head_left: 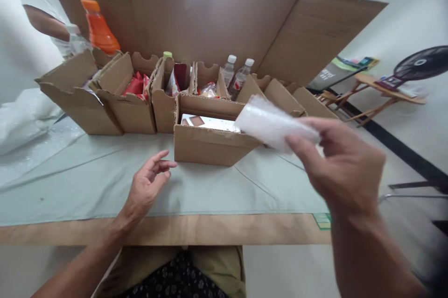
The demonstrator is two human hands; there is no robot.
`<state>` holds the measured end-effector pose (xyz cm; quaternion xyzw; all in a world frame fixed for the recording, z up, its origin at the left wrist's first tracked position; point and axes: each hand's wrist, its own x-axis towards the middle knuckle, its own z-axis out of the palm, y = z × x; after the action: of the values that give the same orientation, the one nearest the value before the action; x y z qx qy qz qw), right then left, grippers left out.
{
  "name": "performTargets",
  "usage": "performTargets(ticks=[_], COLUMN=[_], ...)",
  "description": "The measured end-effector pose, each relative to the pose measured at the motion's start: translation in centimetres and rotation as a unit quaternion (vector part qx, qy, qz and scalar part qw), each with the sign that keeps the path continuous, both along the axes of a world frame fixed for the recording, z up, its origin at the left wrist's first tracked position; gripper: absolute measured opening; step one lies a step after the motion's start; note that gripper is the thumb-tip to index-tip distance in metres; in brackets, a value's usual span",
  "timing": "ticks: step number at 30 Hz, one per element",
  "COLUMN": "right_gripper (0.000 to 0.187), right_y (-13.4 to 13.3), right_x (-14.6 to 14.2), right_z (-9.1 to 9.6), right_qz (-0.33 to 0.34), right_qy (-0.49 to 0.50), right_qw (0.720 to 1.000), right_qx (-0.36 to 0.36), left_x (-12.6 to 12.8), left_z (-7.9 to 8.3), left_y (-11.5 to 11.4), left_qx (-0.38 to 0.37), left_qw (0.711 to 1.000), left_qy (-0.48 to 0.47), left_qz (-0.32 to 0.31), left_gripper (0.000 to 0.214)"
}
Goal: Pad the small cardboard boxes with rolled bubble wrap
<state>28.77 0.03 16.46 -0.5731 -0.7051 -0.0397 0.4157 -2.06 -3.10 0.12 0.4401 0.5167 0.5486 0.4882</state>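
Pinched between the thumb and fingers of my right hand (343,162) is a folded piece of translucent white plastic wrap (269,125), slightly blurred. It hangs over the right end of a low cardboard box (210,146). Inside that box lies a white carton (210,123) with brown pictures on it; its right end is hidden behind the wrap. My left hand (150,186) is empty, fingers apart, just off the box's front left corner and above the pale green cloth (206,190).
Behind stand several cardboard bins, one with red packets (136,85). An orange bottle (100,31) and two clear bottles (235,74) rise at the back, before a tall cardboard panel (210,13). Bubble wrap (31,125) lies left. A person's arm (49,22) shows there. A fan (416,64) is right.
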Motion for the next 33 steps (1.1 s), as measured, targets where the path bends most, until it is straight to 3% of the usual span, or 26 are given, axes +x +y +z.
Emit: performTargets(ticks=[2,5,8,12,17,20,22,26,29,33], right_gripper=[0.024,0.025,0.023,0.023,0.032,0.032,0.03,0.025,0.027,0.047], right_y=[3.0,7.1,9.9,11.8,12.6,12.1,10.8,6.5,3.9,3.6], right_x=[0.1,-1.3,-3.4,-4.7,-4.6,-4.0,-2.7,1.5,3.7,2.4], right_z=[1.9,2.9,2.6,1.8,0.2,0.3,1.1,1.6,-1.5,-8.3], right_qz=[-0.077,-0.128,-0.091,-0.02,0.026,0.033,0.03,-0.016,-0.026,0.063], right_qy=[-0.134,-0.324,-0.418,-0.454,-0.449,-0.438,-0.405,-0.226,-0.043,0.108], right_qw=[0.986,0.908,0.844,0.814,0.82,0.831,0.859,0.955,0.99,0.964], right_qx=[-0.059,-0.235,-0.323,-0.362,-0.355,-0.342,-0.311,-0.189,-0.134,-0.233], left_x=[0.2,0.6,0.7,0.4,0.5,0.5,0.2,-0.8,-0.9,1.0], left_z=[-1.3,-2.4,-2.5,-2.4,-2.6,-2.6,-2.4,-1.0,0.3,1.6], left_y=[0.6,0.5,0.3,0.3,0.3,0.2,0.1,0.5,2.2,5.5], left_qx=[-0.041,-0.056,-0.049,-0.052,-0.056,-0.044,-0.016,0.055,0.076,0.076], left_qw=[0.998,0.991,0.988,0.988,0.985,0.982,0.98,0.972,0.974,0.982], left_qy=[0.055,0.12,0.144,0.141,0.16,0.177,0.197,0.229,0.21,0.171], left_qz=[-0.01,-0.029,-0.032,-0.037,-0.039,-0.04,-0.026,0.017,0.026,-0.015], left_gripper=[0.055,0.049,0.046,0.044,0.044,0.042,0.04,0.046,0.07,0.091])
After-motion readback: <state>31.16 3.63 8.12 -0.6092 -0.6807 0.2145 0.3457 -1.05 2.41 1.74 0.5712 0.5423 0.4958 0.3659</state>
